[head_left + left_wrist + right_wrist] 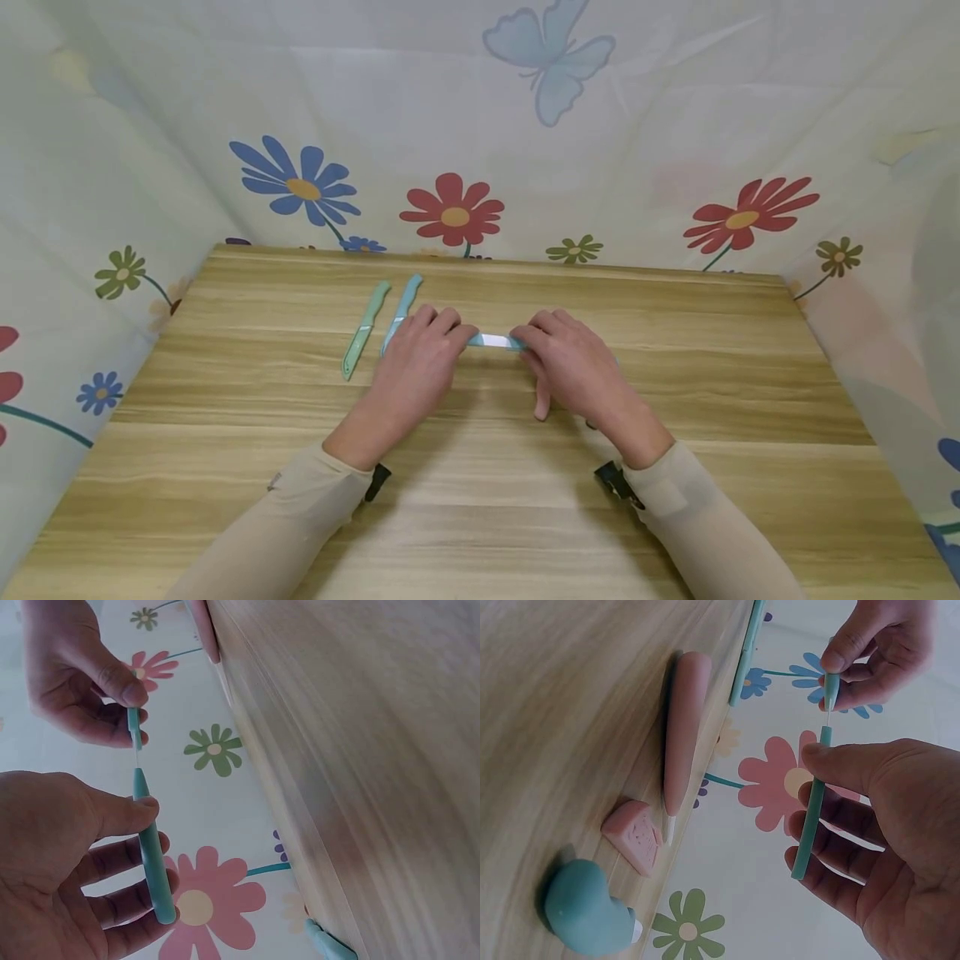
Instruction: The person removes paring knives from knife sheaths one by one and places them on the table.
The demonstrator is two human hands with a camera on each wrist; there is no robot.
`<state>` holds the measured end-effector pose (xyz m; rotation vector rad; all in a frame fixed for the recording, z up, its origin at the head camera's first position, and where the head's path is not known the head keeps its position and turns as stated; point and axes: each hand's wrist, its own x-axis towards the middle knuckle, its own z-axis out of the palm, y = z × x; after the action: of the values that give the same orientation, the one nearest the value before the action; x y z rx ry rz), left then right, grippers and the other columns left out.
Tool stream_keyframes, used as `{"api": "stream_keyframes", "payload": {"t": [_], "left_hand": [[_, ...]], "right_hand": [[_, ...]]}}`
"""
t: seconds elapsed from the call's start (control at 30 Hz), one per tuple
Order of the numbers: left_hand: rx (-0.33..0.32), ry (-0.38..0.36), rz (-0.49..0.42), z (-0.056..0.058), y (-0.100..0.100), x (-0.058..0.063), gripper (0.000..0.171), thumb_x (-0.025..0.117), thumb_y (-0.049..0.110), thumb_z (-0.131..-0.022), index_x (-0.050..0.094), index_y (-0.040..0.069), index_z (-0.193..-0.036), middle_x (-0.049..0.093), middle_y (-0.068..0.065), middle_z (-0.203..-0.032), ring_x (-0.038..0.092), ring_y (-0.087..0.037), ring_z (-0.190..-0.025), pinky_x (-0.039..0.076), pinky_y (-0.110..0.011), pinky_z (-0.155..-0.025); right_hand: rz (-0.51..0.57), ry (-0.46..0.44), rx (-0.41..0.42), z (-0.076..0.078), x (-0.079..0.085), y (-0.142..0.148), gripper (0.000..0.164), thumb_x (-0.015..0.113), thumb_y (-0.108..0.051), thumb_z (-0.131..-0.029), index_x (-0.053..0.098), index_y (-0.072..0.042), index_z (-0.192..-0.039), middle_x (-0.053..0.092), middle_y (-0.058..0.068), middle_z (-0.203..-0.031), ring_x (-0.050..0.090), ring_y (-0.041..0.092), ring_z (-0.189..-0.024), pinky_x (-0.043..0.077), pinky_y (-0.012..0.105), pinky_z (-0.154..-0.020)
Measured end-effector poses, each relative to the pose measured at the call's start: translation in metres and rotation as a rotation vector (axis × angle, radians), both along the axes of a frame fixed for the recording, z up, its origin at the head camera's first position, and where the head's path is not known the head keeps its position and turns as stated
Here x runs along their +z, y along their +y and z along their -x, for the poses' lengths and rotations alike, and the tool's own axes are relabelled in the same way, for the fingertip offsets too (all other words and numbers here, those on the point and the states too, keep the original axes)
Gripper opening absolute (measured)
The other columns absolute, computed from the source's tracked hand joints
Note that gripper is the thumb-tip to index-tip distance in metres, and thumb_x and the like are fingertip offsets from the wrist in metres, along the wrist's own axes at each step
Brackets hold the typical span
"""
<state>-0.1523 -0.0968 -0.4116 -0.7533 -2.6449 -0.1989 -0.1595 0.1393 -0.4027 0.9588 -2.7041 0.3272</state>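
- So we're looking at a teal knife [494,341] hanging over the wooden table [480,517], right between two hands, roughly level.
- We're seeing the left hand [420,354] gripping its handle [154,862], thumb on one side, fingers on the other.
- The right hand [570,362] is pinching the sheath [810,817] the same way — the hands aren't touching, and we're spotting a bit of bare blade in the gap.
- Beyond the left hand we're getting a green knife [365,333] lying beside a blue one [408,296], which that hand is partly covering.
- From the right wrist we're also catching a pink handle [686,727] with a white tip, a pink block [634,836] and a teal lump [589,911] — no clue what that lump is.
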Motion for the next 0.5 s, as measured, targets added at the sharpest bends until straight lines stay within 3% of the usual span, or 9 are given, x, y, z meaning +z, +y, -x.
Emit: {"api": "stream_keyframes", "payload": {"t": [0.5], "left_hand": [[0.025,-0.001,0.033,0.0018,-0.0017,0.0031,0.025,0.073,0.002,-0.098,0.078,0.012,-0.120,0.066,-0.007,-0.103,0.053,-0.027,-0.090,0.052,-0.037,-0.075]], "right_hand": [[-0.004,-0.007,-0.013,0.0021,0.0019,0.0016,0.031,0.083,-0.011,-0.094,0.076,-0.006,-0.123,0.069,0.008,-0.111,0.061,0.025,-0.096,0.057,0.038,-0.084]]}}
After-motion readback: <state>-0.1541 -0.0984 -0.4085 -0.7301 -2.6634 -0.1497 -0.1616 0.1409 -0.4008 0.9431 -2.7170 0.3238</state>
